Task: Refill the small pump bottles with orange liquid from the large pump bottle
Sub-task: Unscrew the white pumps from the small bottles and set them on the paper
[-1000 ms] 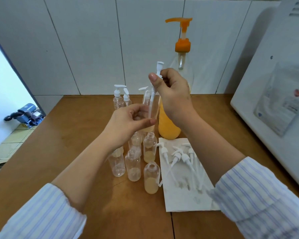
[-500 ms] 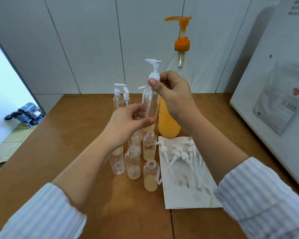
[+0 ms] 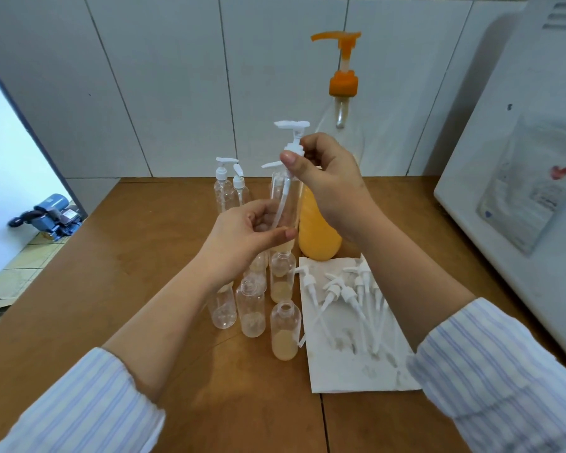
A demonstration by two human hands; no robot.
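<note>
The right hand (image 3: 327, 178) pinches a white pump top (image 3: 291, 138) and has turned it since a moment ago, so its spout now points sideways. The left hand (image 3: 245, 233) grips the small bottle (image 3: 288, 204) near the table's (image 3: 118, 289) back edge, so capping looks almost done. Fingers hide the bottle's bottom, so its liquid is hard to see.

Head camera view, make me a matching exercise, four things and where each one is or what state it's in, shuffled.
1. large pump bottle
2. loose pump heads
3. left hand
4. right hand

A. lying on the white paper
B. pinches a white pump collar
C. grips a clear small bottle
D. stands by the wall, orange liquid low

Pairs: 1-D, 2-A, 3-C, 4-B
</note>
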